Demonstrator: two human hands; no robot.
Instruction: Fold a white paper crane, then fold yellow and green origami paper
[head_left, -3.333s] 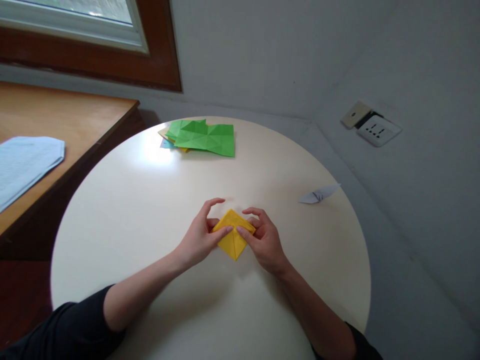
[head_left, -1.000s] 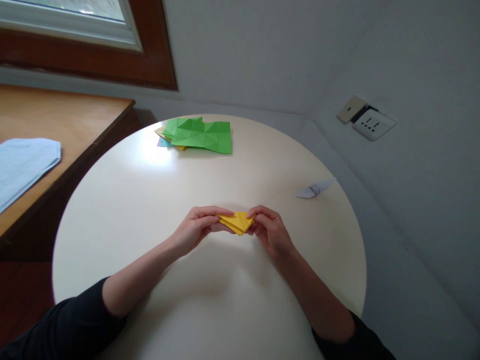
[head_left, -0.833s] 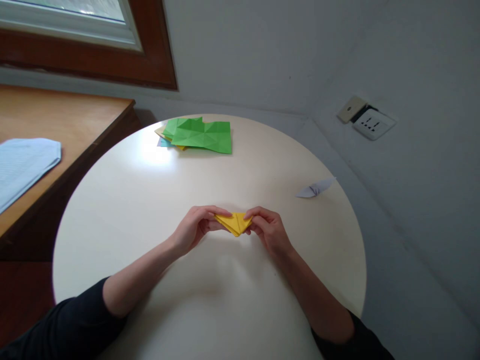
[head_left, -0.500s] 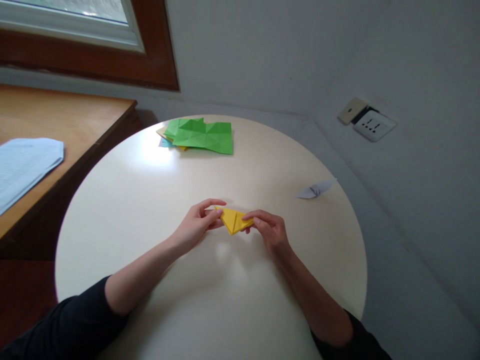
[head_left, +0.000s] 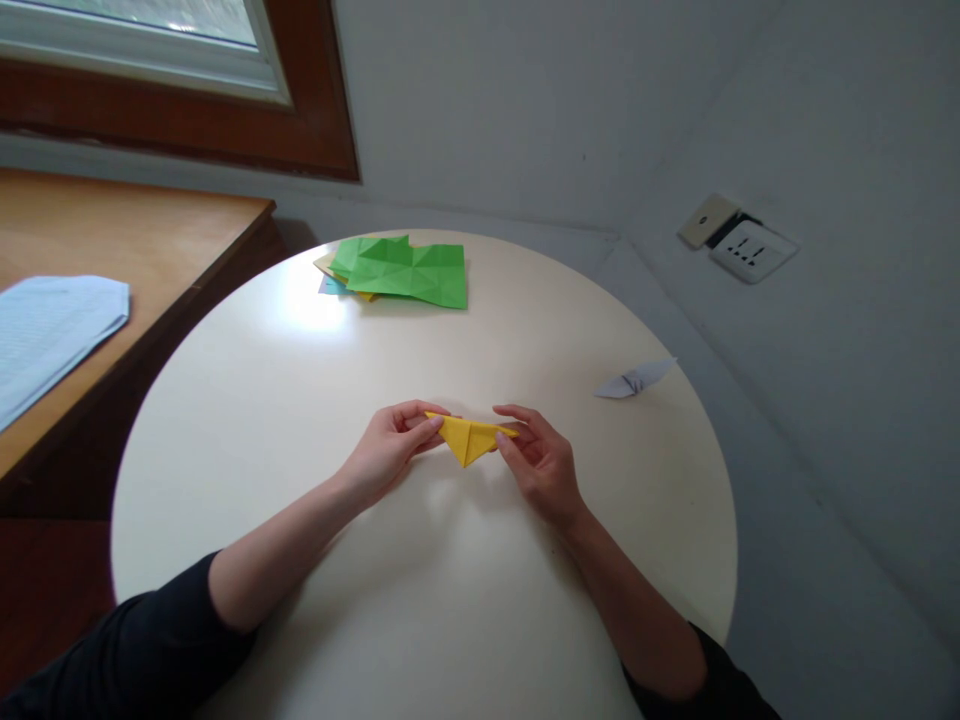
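Note:
A folded yellow paper (head_left: 466, 440) is held between both hands just over the middle of the round table. It shows a triangle pointing down toward me, with a crease down its centre and a narrow tip at each side. My left hand (head_left: 397, 440) pinches its left corner, thumb in front and fingers behind. My right hand (head_left: 541, 462) has its thumb on the right corner; the index finger is raised off the paper, and the other fingers lie partly hidden behind it.
Creased green paper (head_left: 409, 272) lies over other coloured sheets at the table's far edge. To the right sits a small folded white paper (head_left: 634, 380). A wooden desk (head_left: 150, 215) with pale sheets (head_left: 64, 335) stands at left. The white round table (head_left: 465, 620) fills the foreground.
My right index finger has lifted off the front of the yellow paper, and the thumb now lies on it. The right part of the paper now looks narrower, its tip stretching sideways.

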